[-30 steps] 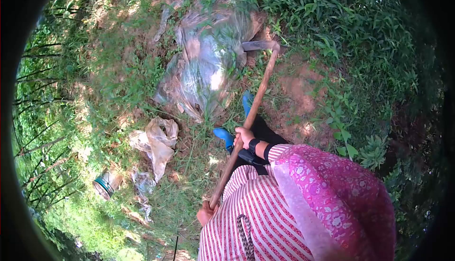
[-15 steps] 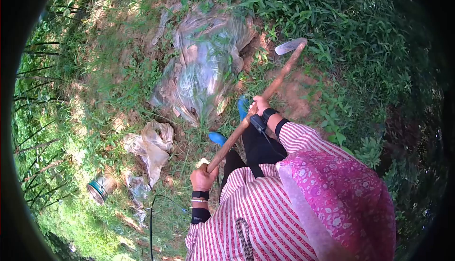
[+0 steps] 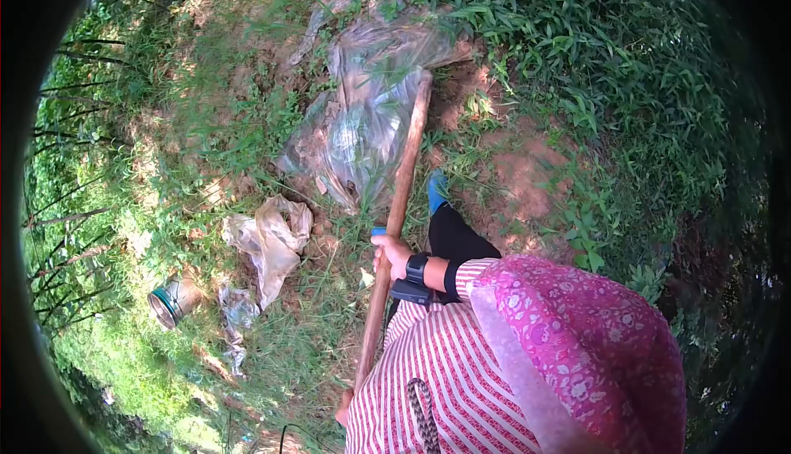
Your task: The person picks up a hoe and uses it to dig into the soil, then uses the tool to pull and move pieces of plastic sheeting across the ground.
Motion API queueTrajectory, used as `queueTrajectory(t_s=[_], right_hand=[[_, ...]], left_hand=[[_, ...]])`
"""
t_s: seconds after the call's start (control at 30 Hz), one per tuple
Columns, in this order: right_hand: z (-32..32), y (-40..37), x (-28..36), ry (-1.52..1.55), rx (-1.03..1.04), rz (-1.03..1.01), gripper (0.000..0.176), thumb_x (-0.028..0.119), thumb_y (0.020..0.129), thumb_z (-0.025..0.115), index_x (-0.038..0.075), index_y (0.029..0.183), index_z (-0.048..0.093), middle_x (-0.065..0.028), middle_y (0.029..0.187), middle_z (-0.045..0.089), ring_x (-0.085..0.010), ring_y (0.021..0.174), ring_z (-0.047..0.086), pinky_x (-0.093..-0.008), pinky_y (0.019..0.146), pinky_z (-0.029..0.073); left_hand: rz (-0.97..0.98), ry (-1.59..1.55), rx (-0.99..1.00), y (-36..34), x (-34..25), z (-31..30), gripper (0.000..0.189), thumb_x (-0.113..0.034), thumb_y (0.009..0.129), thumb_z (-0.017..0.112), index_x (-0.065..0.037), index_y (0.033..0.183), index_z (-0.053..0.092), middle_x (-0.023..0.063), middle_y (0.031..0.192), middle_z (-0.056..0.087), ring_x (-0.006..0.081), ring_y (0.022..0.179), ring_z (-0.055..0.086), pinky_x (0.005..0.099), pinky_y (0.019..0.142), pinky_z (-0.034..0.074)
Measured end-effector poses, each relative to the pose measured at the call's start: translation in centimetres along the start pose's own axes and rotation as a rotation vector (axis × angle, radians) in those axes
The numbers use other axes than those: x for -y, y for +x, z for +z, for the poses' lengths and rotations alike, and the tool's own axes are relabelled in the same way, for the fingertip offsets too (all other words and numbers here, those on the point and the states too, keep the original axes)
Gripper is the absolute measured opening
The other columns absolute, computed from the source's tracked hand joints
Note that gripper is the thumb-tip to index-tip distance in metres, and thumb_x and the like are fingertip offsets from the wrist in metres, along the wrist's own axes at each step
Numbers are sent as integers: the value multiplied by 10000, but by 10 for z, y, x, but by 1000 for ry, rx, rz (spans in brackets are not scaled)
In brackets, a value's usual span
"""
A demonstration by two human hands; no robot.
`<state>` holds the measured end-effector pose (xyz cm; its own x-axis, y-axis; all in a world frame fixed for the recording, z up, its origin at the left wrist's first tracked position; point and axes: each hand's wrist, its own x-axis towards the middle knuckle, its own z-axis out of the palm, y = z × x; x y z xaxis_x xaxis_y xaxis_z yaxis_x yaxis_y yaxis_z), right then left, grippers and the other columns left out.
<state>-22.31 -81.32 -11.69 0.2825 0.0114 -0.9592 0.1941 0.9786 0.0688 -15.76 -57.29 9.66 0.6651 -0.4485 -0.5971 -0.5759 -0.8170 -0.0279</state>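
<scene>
Right hand (image 3: 392, 255) wraps firmly round the wooden hoe handle (image 3: 403, 180), left hand (image 3: 344, 409) at its near end, finger closure hidden, far end over the crumpled plastic sheet's (image 3: 353, 128) edge, bare soil (image 3: 529, 175) showing, weeds (image 3: 593, 50) standing.

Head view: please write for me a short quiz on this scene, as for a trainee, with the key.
1. The right hand grips: (a) a green metal rod; (b) the long brown wooden handle; (c) a red bucket.
2. True or false: the crumpled off-white plastic sheet lies apart from the large transparent plastic sheet.
3. Fill in: the footwear is ____ in colour.

Key: 1 b; 2 true; 3 blue.
</scene>
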Motion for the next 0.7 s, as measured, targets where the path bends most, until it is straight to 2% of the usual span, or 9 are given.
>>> queueTrajectory(t_s=[0.1,0.17,0.27,0.33,0.37,0.4,0.53,0.63,0.7], right_hand=[[35,-15,-2,-59,185,63,181,209,684,594,87,700,460,-23,505,427,-170,368,435,-340,374,382],[62,-8,15,-122,202,74,184,218,690,600,93,696,465,-10,493,428,-154,369,435,-325,364,380],[86,2,49,-132,284,-57,148,189,703,595,86,710,489,-12,480,441,-144,370,433,-297,334,378],[88,6,73,-162,287,-90,144,191,719,578,97,754,475,-6,491,433,-140,393,433,-294,365,384],[86,14,86,-199,304,-123,152,203,731,564,113,797,460,4,497,426,-134,413,429,-290,391,390],[84,14,100,-153,260,-182,145,187,714,577,98,756,471,-10,495,430,-143,395,435,-296,374,388],[52,26,158,-84,192,-417,128,176,703,573,79,728,493,-28,498,431,-165,363,424,-308,356,374],[23,8,206,-56,1,-461,149,174,704,562,70,695,456,-40,516,420,-196,380,444,-347,382,404],[-3,7,233,-19,-26,-521,149,174,702,557,84,688,439,-39,517,420,-202,399,455,-367,395,414]], left_hand=[[-86,-101,-83,-6,-22,4,315,-353,639,649,-62,653,530,110,463,504,229,371,494,343,375,389],[-131,-167,-134,-2,-38,10,311,-349,642,647,-62,654,529,114,466,503,231,375,494,344,380,390],[-203,-278,-198,4,-55,23,305,-341,646,645,-60,655,527,120,470,502,234,382,493,346,388,392],[-239,-327,-218,14,-57,40,303,-339,647,644,-60,655,526,122,472,502,235,384,493,347,391,392],[-142,-372,-265,31,-52,57,286,-319,656,639,-57,657,524,130,484,505,244,400,500,350,406,396],[-42,-417,-311,46,-54,63,270,-300,664,633,-54,658,522,139,496,508,253,416,506,353,421,401],[145,-507,-230,100,-82,74,255,-274,654,647,-48,661,527,146,518,520,280,460,531,355,441,410],[288,-546,-209,127,-119,62,276,-279,657,638,-32,638,515,158,520,505,308,475,519,358,441,393],[346,-506,-196,141,-139,55,285,-293,656,639,-36,638,516,153,515,503,311,473,514,359,438,393]])
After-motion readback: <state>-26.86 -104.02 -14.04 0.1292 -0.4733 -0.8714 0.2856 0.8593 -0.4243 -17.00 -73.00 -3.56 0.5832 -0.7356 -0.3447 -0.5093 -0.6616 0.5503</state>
